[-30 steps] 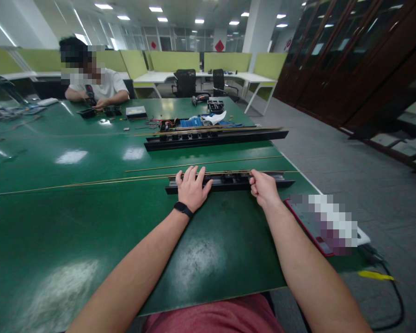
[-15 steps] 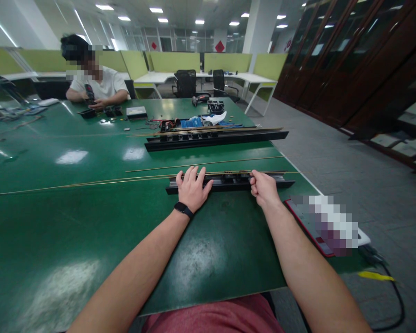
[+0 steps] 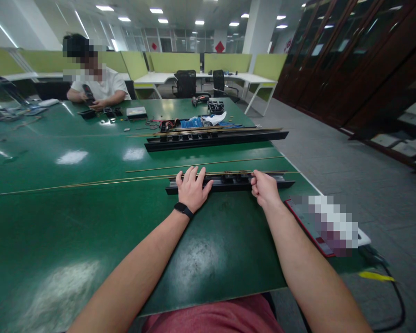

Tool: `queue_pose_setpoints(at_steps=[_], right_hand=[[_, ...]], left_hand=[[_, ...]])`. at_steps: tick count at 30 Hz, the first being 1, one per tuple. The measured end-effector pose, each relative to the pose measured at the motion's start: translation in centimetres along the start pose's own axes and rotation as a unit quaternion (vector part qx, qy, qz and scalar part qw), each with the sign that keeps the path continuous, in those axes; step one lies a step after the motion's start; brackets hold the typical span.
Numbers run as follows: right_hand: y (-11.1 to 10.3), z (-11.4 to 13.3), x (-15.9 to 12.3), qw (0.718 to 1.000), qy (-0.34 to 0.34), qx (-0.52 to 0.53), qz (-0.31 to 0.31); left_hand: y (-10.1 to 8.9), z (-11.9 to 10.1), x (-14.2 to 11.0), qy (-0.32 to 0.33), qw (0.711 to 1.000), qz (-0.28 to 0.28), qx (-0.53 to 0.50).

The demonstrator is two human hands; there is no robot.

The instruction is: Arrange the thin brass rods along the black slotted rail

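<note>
A black channel-shaped rail (image 3: 225,187) lies lengthwise across the green table in front of me. My left hand (image 3: 193,188) rests flat over its left part, fingers spread, with a dark band on the wrist. Toward the rail's right end, my right hand (image 3: 264,187) is closed, thumb and forefinger pinched at a thin brass-coloured rod (image 3: 225,173); the fingertips partly hide the contact. Small black blocks (image 3: 233,176) sit in the rail between my hands. Long thin rods (image 3: 118,180) stretch from the rail far to the left. Another loose rod (image 3: 159,168) lies just behind.
Farther back lies a second black rail (image 3: 218,139) with several rods on it, beside blue material (image 3: 191,122). A tablet-like device (image 3: 303,222) with a red edge sits at the right table edge. Across the table, a person (image 3: 106,85) holds a dark tool. A power drill (image 3: 200,99) lies beyond.
My hands and the rail stay almost exactly in place. Across the table, the other person's head and upper body have shifted slightly.
</note>
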State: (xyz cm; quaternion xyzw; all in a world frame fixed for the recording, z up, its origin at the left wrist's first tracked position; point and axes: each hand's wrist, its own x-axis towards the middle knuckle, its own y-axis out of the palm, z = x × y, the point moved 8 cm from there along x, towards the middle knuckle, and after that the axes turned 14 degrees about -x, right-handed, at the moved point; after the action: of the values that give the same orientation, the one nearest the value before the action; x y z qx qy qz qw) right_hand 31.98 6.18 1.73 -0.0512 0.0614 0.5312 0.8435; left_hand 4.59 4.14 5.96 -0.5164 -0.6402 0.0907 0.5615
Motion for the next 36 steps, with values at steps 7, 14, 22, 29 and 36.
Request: queue_pose_setpoints(at_steps=[7,14,22,29,36], right_hand=[[0.32,0.11,-0.08,1.0,-0.01,-0.009,0.015],[0.3,0.13,-0.17,1.0,-0.008,0.003,0.008],[0.17,-0.05,0.05,1.0,-0.006,0.006,0.0],[0.01,0.17,-0.14,1.0,0.008,0.003,-0.008],[0.26,0.39,-0.4,1.0,0.009,0.004,0.003]], left_hand=[[-0.01,0.06,-0.02,0.0,1.0,-0.005,-0.002],[-0.05,-0.03,-0.02,0.004,1.0,-0.007,-0.004],[-0.06,-0.01,-0.01,0.005,1.0,-0.008,-0.003],[0.01,0.04,-0.01,0.003,1.0,-0.007,-0.006],[-0.04,-0.05,-0.01,0.006,1.0,-0.01,-0.001]])
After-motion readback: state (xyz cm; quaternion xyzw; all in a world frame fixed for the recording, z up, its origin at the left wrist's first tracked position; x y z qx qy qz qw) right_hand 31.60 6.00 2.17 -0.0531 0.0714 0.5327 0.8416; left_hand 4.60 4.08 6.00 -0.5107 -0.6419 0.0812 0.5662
